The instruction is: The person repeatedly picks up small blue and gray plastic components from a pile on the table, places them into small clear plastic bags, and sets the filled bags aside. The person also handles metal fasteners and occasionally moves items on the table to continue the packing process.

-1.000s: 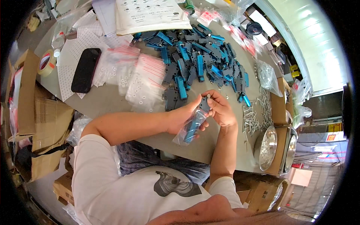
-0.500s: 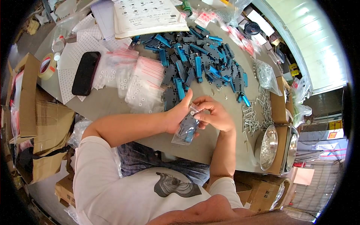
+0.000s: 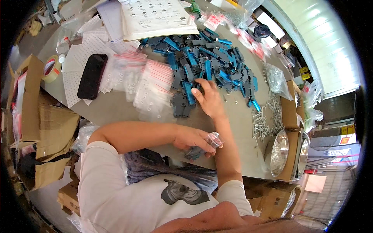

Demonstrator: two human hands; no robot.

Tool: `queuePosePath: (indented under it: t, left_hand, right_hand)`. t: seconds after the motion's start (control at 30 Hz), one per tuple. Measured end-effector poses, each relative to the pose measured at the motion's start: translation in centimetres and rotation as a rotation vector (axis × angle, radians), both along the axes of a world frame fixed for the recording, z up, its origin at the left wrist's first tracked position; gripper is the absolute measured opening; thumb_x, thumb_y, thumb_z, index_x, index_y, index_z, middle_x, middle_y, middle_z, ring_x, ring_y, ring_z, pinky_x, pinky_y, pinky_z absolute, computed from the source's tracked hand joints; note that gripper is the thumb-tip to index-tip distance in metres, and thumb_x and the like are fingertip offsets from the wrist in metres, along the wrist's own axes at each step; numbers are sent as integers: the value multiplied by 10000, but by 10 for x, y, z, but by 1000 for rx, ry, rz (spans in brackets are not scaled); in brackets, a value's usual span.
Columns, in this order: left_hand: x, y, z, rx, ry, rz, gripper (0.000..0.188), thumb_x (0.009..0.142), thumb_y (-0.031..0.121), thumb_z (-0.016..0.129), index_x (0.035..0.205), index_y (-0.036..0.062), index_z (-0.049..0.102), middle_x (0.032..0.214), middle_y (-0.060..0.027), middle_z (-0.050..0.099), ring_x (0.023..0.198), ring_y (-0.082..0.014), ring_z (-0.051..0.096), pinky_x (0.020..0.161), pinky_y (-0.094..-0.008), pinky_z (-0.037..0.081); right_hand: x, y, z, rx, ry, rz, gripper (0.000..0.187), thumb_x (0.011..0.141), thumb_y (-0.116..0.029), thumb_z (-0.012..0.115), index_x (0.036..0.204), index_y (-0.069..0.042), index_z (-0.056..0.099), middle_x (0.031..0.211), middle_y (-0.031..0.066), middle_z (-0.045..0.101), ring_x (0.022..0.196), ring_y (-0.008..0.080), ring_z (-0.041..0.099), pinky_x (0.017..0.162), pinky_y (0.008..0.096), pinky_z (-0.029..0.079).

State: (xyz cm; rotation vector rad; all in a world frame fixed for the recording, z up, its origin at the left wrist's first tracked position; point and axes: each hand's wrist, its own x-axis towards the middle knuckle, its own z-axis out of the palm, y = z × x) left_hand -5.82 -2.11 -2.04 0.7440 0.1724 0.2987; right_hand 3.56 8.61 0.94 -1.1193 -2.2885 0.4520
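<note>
My left hand [image 3: 196,140] is closed around a clear plastic bag [image 3: 215,139] with dark parts inside, above the table's near edge and beside my right forearm. Part of the bag is hidden by the fingers. Farther out, my right hand [image 3: 210,99] reaches over the near left side of a heap of black-and-blue hinge-like parts [image 3: 208,69]. Its thumb and index finger are apart, close to a blue piece [image 3: 189,93], and I see nothing held between them. Left of the heap lie flat clear zip bags [image 3: 153,83] with red-lined tops and small white round pieces.
Loose screws [image 3: 266,120] spread at the right, next to a metal bowl [image 3: 279,153] and cardboard boxes [image 3: 289,105]. On the left lie a black phone [image 3: 92,76], perforated white sheets [image 3: 74,64] and a tape roll [image 3: 51,69]. Papers [image 3: 159,17] lie beyond the heap.
My right hand has let go of the filled bag and moved away to the heap. My left hand has drawn the bag nearer to my body, and its fingers have closed around it.
</note>
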Motion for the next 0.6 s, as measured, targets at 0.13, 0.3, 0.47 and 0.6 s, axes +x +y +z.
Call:
queuePosePath:
  t: [0.13,0.3,0.47,0.6]
  left_hand:
    - [-4,-1,14,-90,39,24,491,882,215,655,1314,103,451,1068,-55,590,998,-172,569,773,-361,509]
    - [-7,9,17,-161,126,181,514,882,245,656,1328,129,429,1122,-56,590,1008,-174,579,657,-398,550]
    - [-10,23,16,-316,103,266,455,935,438,518,1263,126,467,1155,-90,592,1001,-206,594,676,-495,549]
    - [-13,30,14,-334,63,287,498,934,519,462,1240,126,481,1174,-128,588,1013,-249,603,699,-538,542]
  right_hand:
    - [27,9,-15,39,-62,-141,178,800,-165,701,814,-40,574,815,125,612,677,314,622,616,445,478]
    - [71,11,-18,-742,656,-104,257,856,-53,632,1080,-84,511,968,111,616,777,192,626,683,332,508]
    - [73,-1,17,-1011,1046,128,403,855,27,606,1229,-68,489,1075,94,609,960,182,598,892,315,451]
    - [79,1,11,-987,993,168,442,827,17,662,1222,-63,481,1079,65,614,980,153,577,894,299,435]
